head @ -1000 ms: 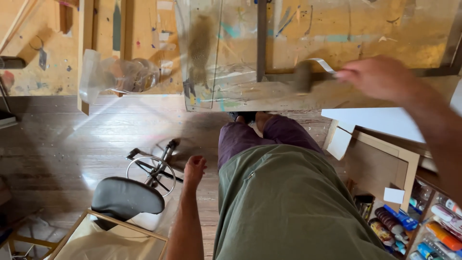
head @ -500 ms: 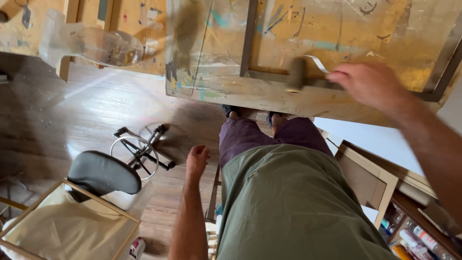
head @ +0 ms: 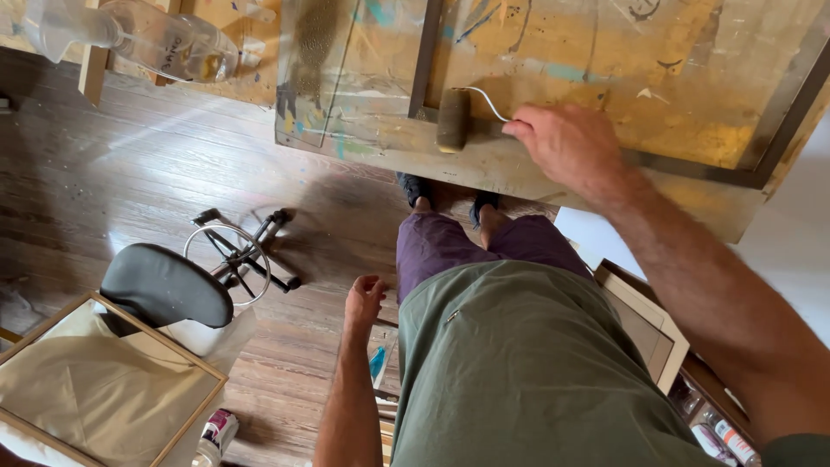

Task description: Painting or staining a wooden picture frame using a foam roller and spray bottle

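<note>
My right hand (head: 572, 147) grips the handle of a small paint roller (head: 453, 119). Its brownish sleeve rests on the dark frame strip (head: 425, 60) of a paint-stained panel (head: 605, 60) that lies on a worn wooden table edge (head: 484, 169). My left hand (head: 364, 298) hangs loose beside my hip with curled fingers and holds nothing. My purple trousers and green shirt fill the lower middle of the view.
A black stool (head: 164, 284) with a metal ring base stands on the wooden floor at the left. A framed beige canvas (head: 95, 380) leans below it. A clear plastic bottle (head: 164, 43) lies at the top left. Cans and another frame (head: 644, 324) sit at the lower right.
The roller has come towards the near left corner of the frame strip. My view has tilted, so the table sits higher and nearer. My left hand has stayed by my side.
</note>
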